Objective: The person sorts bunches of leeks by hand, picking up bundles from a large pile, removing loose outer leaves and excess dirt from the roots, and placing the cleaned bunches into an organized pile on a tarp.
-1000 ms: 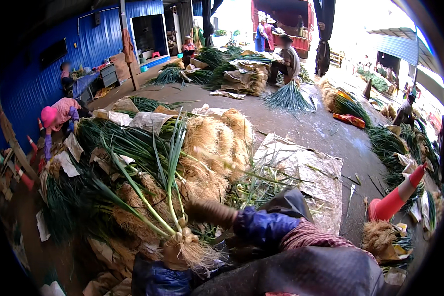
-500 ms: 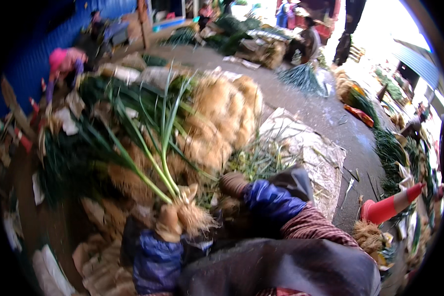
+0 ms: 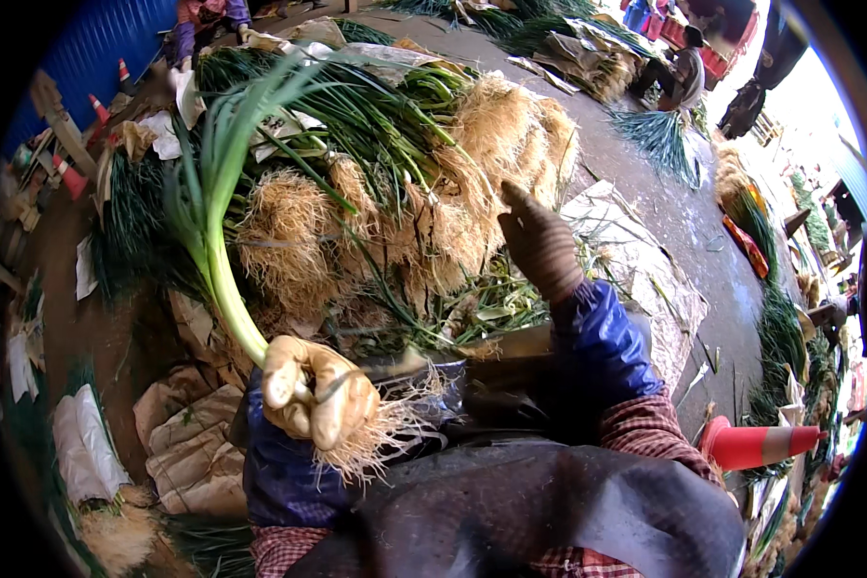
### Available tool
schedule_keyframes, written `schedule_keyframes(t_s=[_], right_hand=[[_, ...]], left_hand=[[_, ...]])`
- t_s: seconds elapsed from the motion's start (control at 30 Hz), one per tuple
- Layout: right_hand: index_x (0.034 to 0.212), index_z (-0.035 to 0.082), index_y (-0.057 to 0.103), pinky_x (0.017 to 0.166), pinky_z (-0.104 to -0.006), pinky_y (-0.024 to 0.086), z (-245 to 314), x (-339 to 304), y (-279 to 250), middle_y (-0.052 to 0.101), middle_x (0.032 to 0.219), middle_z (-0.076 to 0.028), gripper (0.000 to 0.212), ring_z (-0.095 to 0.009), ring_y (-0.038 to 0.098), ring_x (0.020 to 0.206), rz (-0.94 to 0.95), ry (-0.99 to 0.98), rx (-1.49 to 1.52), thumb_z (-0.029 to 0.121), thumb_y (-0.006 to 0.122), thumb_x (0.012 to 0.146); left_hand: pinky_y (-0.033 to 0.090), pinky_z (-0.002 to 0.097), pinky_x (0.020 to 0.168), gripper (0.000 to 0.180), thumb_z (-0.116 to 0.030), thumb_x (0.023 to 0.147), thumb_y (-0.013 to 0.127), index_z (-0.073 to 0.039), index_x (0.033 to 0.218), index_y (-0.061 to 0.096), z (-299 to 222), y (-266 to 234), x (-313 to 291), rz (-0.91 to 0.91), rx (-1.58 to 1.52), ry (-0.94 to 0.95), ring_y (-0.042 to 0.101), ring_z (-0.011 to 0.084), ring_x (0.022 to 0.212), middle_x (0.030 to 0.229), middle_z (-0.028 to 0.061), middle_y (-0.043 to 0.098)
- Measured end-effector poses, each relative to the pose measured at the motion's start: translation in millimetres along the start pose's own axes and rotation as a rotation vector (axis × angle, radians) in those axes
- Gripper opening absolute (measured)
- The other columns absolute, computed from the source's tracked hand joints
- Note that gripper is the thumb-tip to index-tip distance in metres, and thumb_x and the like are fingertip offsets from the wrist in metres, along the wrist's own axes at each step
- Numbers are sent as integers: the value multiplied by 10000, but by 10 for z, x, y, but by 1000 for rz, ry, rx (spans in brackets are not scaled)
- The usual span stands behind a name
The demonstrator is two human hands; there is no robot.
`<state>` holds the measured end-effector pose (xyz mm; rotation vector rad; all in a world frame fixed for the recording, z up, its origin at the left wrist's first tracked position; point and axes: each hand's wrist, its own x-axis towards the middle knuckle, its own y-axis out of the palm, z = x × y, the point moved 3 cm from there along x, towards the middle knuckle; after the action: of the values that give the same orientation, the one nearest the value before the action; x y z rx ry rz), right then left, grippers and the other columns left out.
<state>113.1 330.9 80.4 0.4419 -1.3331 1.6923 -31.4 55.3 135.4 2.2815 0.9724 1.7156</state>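
My left hand (image 3: 320, 390), in a pale glove and blue sleeve cover, is closed round the white base of a green onion (image 3: 229, 297). Its leaves curve up and to the left, and its stringy roots spill out below my fingers. My right hand (image 3: 541, 246), in a brown glove, is raised with fingers stretched out and nothing held. It hovers over the near right side of a big heap of green onions (image 3: 376, 125), beside their bushy tan roots (image 3: 501, 125). Loose trimmed leaves (image 3: 482, 318) lie between my hands.
A dark apron (image 3: 549, 501) covers my lap. To the right are a whitish sheet (image 3: 645, 260) on the wet floor and a tipped orange cone (image 3: 756, 443). Brown sacking (image 3: 197, 443) lies at left. A person (image 3: 202, 24) bends behind the heap; another (image 3: 682, 77) sits farther right.
My right hand has lifted up from the loose leaves and stretched out. The green onion in my left hand has swung leftward. The whole view has also shifted.
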Motion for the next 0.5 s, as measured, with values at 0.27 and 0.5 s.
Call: schedule_keyframes(t_s=[0.27,0.5], right_hand=[[1377,20,464,760,-273,478,-1214,46,957,680,1003,-74,545,-144,616,820,321,752,618,121,620,865],[1056,-10,659,617,-242,489,-511,277,622,653,819,-43,299,-123,585,678,293,815,855,189,718,840]], left_hand=[[444,273,576,394,-125,911,610,-103,1296,531,240,-684,-478,-1108,238,-238,525,131,644,790,37,588],[494,262,592,406,-63,856,645,9,1239,526,208,-636,-612,-1087,245,-189,573,152,679,971,128,655]])
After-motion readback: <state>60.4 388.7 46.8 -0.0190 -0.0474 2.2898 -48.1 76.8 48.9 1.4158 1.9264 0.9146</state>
